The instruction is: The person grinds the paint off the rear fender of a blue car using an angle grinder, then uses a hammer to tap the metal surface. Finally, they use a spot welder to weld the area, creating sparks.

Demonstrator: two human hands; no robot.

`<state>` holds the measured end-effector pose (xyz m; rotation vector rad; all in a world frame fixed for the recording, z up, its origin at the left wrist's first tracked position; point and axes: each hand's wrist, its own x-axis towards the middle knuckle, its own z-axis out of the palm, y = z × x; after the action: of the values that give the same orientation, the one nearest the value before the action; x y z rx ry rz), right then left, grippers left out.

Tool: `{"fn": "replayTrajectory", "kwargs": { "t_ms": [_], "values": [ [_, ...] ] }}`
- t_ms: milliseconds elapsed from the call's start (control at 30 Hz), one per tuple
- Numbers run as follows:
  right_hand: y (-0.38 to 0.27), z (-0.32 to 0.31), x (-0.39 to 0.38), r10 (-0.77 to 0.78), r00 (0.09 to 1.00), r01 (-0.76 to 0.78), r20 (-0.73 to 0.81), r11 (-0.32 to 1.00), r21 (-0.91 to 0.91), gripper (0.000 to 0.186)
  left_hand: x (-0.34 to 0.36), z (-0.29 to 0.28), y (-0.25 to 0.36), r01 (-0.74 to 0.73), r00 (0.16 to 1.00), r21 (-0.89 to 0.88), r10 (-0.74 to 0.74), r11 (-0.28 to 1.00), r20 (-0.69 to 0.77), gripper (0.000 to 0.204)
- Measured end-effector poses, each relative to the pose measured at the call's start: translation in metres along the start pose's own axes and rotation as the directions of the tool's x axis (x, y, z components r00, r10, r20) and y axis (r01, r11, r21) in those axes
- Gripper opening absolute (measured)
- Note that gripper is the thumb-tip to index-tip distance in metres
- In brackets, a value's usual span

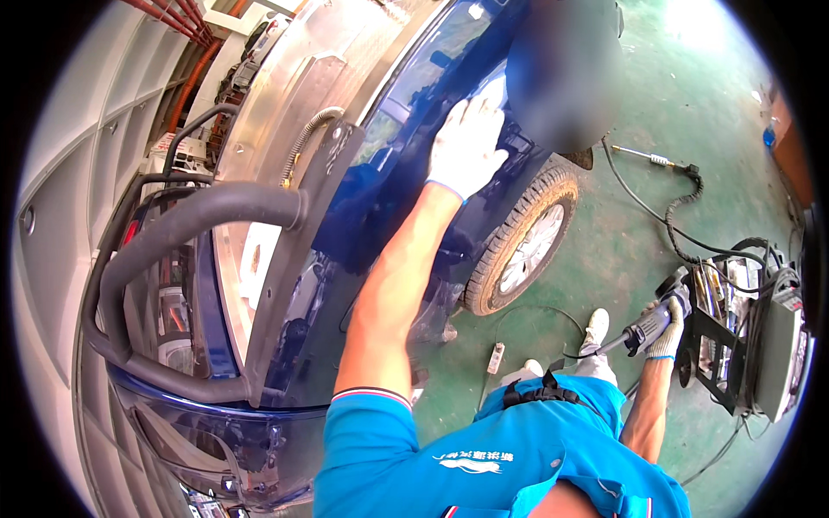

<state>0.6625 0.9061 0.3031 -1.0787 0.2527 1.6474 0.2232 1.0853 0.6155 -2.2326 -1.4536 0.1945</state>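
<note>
Upper centre, left hand: our left hand [466,145], white-gloved, lies palm-down on the blue side panel [363,198], fingers extended, thumb apart, grasping nothing.
Right of centre, right hand: our right hand [667,335], also gloved, is wrapped around the body of a grey power tool [649,326], its dark round head toward the top.
Centre, wheel: one tyre [484,276] with a silver rim, below and right of our left hand.
Left, bar: thick black tubular bar [207,207] beside the metal-lined load bed.
Right edge, cart: black-framed cart [721,350] hung with cables, just beside the tool.
Upper right, hose: coiled black hose [671,220] on the green floor [708,112].
Upper centre-right, blurred patch: we cannot tell what it covers.
</note>
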Motion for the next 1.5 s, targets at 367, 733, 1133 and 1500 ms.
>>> {"fn": "replayTrajectory", "kwargs": {
  "t_ms": [367, 733, 1133, 1500],
  "values": [
    [0.061, -0.087, -0.036, -0.143, 0.989, 0.143, 0.038, 0.99, 0.0, 0.052, -0.345, -0.016, 0.011, 0.235, 0.969, -0.011, -0.234, 0.972, 0.083, 0.072],
    [0.137, -0.085, -0.119, -0.227, 0.974, 0.227, -0.007, 0.973, -0.032, 0.051, -0.564, 0.023, 0.049, 0.23, 0.949, 0.005, -0.225, 0.973, 0.222, 0.066],
    [0.169, -0.06, -0.191, -0.138, 0.989, 0.144, -0.055, 0.979, 0.143, 0.044, -0.462, 0.007, 0.07, -0.003, 0.999, -0.173, -0.004, 0.985, -0.043, 0.054],
    [0.133, -0.058, -0.164, -0.118, 0.988, 0.141, -0.099, 0.954, 0.265, 0.04, -0.211, 0.024, 0.039, -0.131, 0.983, 0.239, 0.095, 0.962, 0.154, 0.077]
  ]
}}
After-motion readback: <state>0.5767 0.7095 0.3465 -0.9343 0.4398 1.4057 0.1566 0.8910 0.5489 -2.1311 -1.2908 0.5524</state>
